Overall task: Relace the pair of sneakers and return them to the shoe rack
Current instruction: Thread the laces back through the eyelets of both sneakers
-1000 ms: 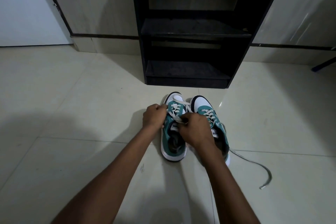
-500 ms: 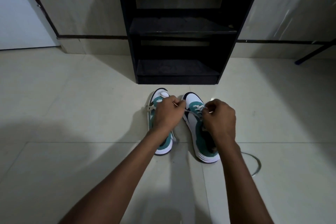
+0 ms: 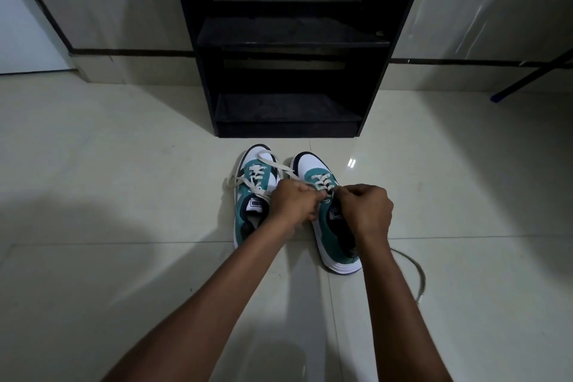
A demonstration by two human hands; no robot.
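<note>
Two teal, white and navy low-top sneakers are standing side by side on the pale glossy tiled floor (image 3: pixel 124 164), toes pointing toward twelve o'clock at the black open-fronted shoe rack (image 3: pixel 288 77), which is standing near them against the wall. The left sneaker (image 3: pixel 252 195) is sitting upright with its cream flat lace (image 3: pixel 257 178) threaded through the eyelets; loose loops of that lace are spilling over the toe and out toward nine o'clock. The right sneaker (image 3: pixel 328 226) is lying just beside it at three o'clock, its toe angled slightly toward eleven o'clock.

Both hands are working over the right sneaker's tongue. The left hand (image 3: pixel 293 206) is reaching in from seven o'clock, its fingers curled together and pinching a strand of the right sneaker's cream lace (image 3: pixel 322 183) near the upper eyelets; its wrist is crossing above the gap between the two shoes. The right hand (image 3: pixel 366 211) is coming in from five o'clock, closed into a loose fist with its fingertips meeting the same lace at the point where the two hands are nearly touching.

A long loose end of cord (image 3: pixel 415 270) is trailing across the floor at four o'clock from the right sneaker, curving out from behind the right forearm; which lace it belongs to cannot be told.

A thin dark rod (image 3: pixel 527 77) is leaning at two o'clock.
</note>
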